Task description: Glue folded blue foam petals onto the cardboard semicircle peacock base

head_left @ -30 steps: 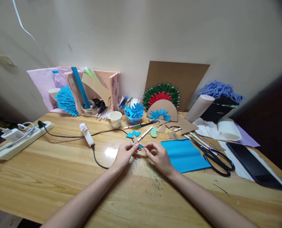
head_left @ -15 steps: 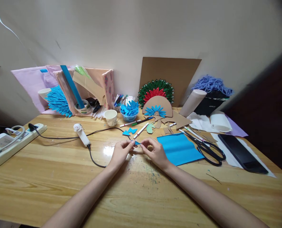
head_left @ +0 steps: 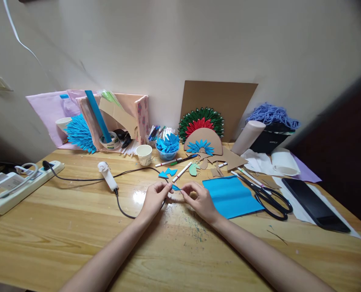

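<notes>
Both hands (head_left: 177,199) pinch blue paper bit (head_left: 176,187) btwn fingertips.

Paper piece (head_left: 176,187) between both hands, folded sheet (head_left: 230,196) right, scissors (head_left: 270,196) beyond, glue gun (head_left: 107,176) left

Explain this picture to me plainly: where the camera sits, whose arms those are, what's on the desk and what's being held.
The camera sits on a person's head, looking forward and down, so the two bare arms reaching in from below are that person's own. The left hand and right hand meet over a wooden table, and their fingers pinch a small blue paper piece between them. Beside the right hand lies a blue paper sheet, then black scissors and a dark phone. To the left are a white corded tool and a power strip. Near the wall stand a paper cup and a bowl of blue paper bits.
</notes>
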A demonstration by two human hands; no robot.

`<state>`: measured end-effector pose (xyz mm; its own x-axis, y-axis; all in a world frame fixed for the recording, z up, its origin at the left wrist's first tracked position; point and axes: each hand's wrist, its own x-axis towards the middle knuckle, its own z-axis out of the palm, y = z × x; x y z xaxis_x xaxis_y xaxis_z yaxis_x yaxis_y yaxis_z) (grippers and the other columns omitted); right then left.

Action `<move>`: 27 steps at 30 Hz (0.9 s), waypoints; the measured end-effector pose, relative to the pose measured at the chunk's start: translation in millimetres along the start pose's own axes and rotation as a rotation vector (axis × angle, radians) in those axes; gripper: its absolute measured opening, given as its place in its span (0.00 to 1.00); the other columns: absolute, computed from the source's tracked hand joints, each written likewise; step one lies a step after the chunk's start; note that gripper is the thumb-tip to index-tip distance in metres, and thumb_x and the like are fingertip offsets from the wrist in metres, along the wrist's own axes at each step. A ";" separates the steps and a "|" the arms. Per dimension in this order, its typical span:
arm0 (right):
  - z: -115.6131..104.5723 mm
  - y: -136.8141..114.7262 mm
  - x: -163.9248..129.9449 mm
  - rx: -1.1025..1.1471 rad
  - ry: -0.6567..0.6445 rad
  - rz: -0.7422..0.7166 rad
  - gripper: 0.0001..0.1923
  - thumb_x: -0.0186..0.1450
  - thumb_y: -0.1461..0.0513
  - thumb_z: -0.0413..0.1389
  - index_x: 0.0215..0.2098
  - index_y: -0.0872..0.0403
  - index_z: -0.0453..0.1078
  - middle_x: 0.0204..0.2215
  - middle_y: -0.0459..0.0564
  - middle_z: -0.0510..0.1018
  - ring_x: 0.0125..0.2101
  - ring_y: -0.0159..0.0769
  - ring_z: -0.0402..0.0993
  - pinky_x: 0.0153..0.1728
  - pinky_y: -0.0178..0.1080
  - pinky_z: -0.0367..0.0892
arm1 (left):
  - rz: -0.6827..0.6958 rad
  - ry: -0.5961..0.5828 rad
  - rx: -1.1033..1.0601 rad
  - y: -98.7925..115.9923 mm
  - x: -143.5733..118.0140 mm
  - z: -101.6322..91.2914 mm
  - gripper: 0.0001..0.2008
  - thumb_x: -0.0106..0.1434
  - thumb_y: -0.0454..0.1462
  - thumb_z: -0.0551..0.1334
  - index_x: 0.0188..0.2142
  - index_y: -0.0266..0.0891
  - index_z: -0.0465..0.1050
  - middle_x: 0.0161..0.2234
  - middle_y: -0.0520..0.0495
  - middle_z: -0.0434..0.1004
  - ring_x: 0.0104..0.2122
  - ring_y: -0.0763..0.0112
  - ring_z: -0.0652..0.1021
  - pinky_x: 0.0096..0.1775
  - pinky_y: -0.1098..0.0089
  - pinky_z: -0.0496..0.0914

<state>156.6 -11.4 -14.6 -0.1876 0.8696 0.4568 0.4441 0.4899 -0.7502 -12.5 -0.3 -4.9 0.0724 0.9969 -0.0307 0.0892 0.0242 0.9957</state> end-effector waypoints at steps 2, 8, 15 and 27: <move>-0.2 -0.3 -0.1 -0.006 0.000 -0.001 0.03 0.61 0.62 0.53 0.30 0.52 0.67 0.25 0.46 0.72 0.28 0.33 0.70 0.29 0.34 0.66 | 0.001 -0.006 -0.007 -0.9 0.3 -0.2 0.17 0.53 0.48 0.60 0.22 0.34 0.72 0.20 0.50 0.70 0.20 0.76 0.66 0.24 0.76 0.59; 0.8 -0.1 -0.7 0.013 -0.011 0.016 0.04 0.62 0.62 0.52 0.29 0.53 0.67 0.26 0.46 0.72 0.27 0.33 0.69 0.27 0.34 0.66 | 0.060 0.015 0.068 -3.6 -0.3 -2.3 0.17 0.54 0.47 0.60 0.22 0.34 0.71 0.20 0.50 0.70 0.21 0.75 0.68 0.24 0.76 0.60; 0.6 0.7 -0.3 -0.005 0.014 -0.004 0.04 0.61 0.62 0.53 0.29 0.53 0.67 0.25 0.46 0.72 0.27 0.33 0.70 0.29 0.34 0.66 | 0.033 0.024 -0.022 -0.9 0.8 -5.0 0.14 0.53 0.45 0.61 0.29 0.34 0.74 0.26 0.47 0.74 0.27 0.71 0.74 0.28 0.75 0.67; -0.6 0.0 -1.1 -0.013 -0.001 -0.016 0.03 0.62 0.63 0.53 0.30 0.53 0.67 0.27 0.46 0.73 0.28 0.32 0.70 0.29 0.34 0.65 | 0.186 -0.059 0.167 13.1 -2.4 -12.2 0.07 0.53 0.36 0.62 0.32 0.36 0.77 0.32 0.44 0.79 0.34 0.67 0.77 0.39 0.70 0.70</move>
<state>157.4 -12.4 -14.9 -0.1957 0.8617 0.4681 0.4526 0.5028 -0.7364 -23.6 -1.4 9.3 0.1603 0.9768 0.1418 0.2312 -0.1768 0.9567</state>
